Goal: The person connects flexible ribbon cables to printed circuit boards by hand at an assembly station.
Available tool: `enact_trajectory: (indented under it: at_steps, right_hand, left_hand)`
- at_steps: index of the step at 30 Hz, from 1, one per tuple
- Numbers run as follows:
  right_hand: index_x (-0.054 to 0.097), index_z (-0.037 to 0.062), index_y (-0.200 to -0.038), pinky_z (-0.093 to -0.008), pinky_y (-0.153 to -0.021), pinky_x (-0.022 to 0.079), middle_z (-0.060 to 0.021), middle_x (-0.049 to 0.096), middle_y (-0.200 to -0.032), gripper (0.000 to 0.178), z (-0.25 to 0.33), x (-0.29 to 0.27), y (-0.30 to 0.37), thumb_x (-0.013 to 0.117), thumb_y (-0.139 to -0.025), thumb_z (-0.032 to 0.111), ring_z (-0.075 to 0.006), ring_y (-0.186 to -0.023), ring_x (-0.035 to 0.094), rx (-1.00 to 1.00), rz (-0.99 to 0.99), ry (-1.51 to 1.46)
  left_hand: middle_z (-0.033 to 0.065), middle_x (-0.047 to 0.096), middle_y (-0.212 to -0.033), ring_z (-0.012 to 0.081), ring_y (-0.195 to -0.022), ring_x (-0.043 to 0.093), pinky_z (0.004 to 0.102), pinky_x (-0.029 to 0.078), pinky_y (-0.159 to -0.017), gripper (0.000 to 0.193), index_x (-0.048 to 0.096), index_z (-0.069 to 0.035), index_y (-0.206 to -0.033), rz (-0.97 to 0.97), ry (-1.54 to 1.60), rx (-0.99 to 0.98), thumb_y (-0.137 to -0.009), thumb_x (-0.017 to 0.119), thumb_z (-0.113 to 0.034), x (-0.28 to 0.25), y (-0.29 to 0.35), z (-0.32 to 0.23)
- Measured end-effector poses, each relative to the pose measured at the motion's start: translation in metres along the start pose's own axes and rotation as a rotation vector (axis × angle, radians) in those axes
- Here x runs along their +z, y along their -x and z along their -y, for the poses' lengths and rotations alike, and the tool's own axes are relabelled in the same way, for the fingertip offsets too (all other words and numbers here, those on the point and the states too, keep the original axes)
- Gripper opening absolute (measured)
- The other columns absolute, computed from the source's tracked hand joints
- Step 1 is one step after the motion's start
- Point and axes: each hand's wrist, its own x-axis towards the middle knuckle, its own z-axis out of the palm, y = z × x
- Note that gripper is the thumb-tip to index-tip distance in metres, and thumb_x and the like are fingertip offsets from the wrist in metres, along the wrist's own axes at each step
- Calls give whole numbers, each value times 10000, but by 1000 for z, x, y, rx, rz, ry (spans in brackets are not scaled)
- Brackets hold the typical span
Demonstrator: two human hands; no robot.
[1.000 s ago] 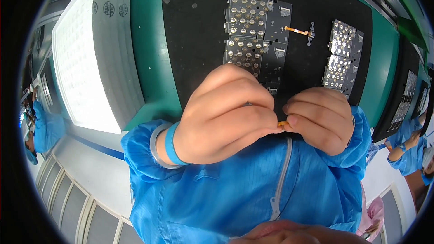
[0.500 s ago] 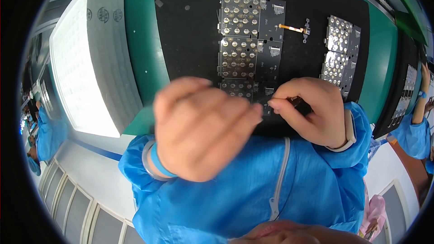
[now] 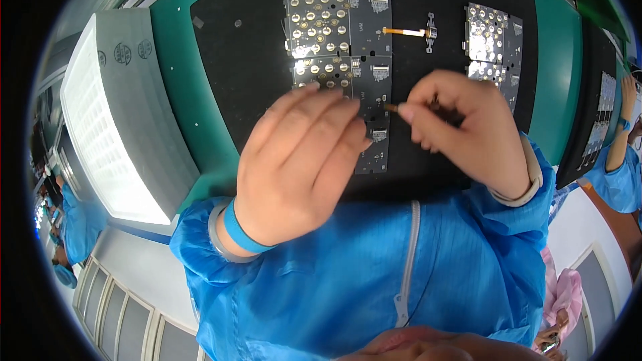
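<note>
A column of joined dark circuit boards [image 3: 371, 27] with rows of round metal pads lies on a black mat. My left hand [image 3: 294, 160] hovers over the lower boards, fingers stretched out and slightly parted, with nothing visible in them; it covers part of the pads. My right hand [image 3: 468, 130] is closed in a pinch at the boards' right edge. From its fingertips a thin orange-brown flex cable [image 3: 391, 107] sticks out toward the middle board; the rest of it is hidden in the hand. Another flex cable [image 3: 404, 31], orange and white, with a small metal part at its right end, reaches the top board.
A second column of boards [image 3: 486, 30] lies to the right on the black mat [image 3: 227, 60], over a green table surface [image 3: 175, 87]. A white foam tray stack [image 3: 127, 120] stands at the left. A co-worker's blue sleeve [image 3: 612, 184] shows at far right beside more boards.
My view has shifted, so the boards appear further left. My left hand has moved off the right hand's fingertips and its fingers have opened out. The right hand's cable now shows.
</note>
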Motion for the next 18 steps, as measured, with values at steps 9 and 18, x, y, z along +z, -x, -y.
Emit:
enact_trajectory:
  at_steps: [9,18]
  right_hand:
    - [615,8,-809,-172,-478,443,-33,618,-623,144,-2,4,-8,638,-884,129,-60,-529,583,64,-77,-12]
    - [622,17,-814,-175,-478,453,-41,619,-616,144,-1,4,-9,638,-886,141,-76,-518,592,70,-62,28]
  left_hand:
    - [159,567,-1216,345,-1191,514,453,453,-960,382,627,-14,-1123,110,-220,-155,-744,668,-46,20,3,-7]
    - [157,563,-1210,338,-1183,514,450,465,-960,304,633,-19,-1089,94,-314,-86,-799,572,-87,24,6,-3]
